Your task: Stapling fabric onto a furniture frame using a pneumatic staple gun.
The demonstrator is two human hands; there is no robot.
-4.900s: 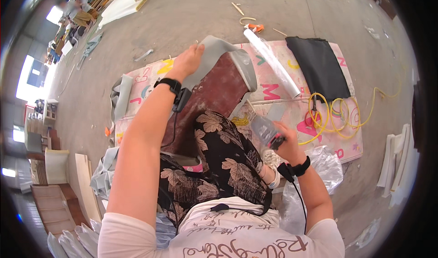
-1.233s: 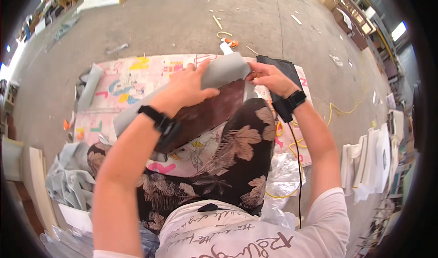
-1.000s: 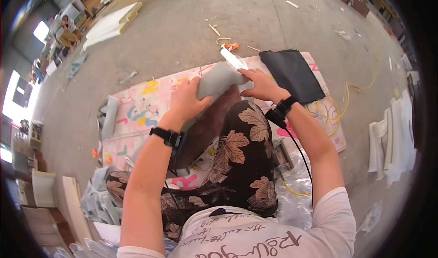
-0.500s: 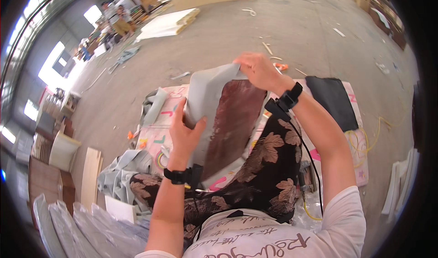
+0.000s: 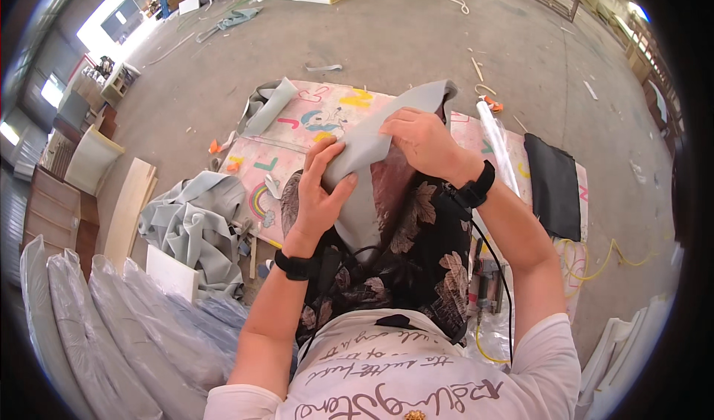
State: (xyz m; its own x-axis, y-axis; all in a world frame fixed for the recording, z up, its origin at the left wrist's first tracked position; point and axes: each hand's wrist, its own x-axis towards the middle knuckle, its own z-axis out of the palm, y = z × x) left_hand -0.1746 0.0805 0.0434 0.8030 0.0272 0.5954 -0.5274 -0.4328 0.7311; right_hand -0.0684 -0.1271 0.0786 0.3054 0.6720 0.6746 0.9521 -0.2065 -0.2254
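Note:
A panel wrapped in grey leather-like material (image 5: 357,215) stands tilted over my lap, with its dark reddish-brown underside (image 5: 392,178) partly showing. My left hand (image 5: 320,197) grips its left side, thumb on the near face and fingers over the far edge. My right hand (image 5: 431,143) pinches the grey material at the upper edge, where a flap folds over the brown face. Past the right hand, the material's far corner sticks up. What lies under the right fingertips is hidden.
A patterned pink mat (image 5: 297,123) lies under the work, with a black sheet (image 5: 554,186) on its right. Crumpled grey material (image 5: 197,223) and plastic-wrapped pieces (image 5: 111,323) are at my left. By my right thigh sits a metal tool (image 5: 487,286) with a yellow hose (image 5: 487,349).
The panel has turned and tipped, so less of its brown face shows. My right hand has come down and inward along the edge, closer to my left. The view has shifted downward.

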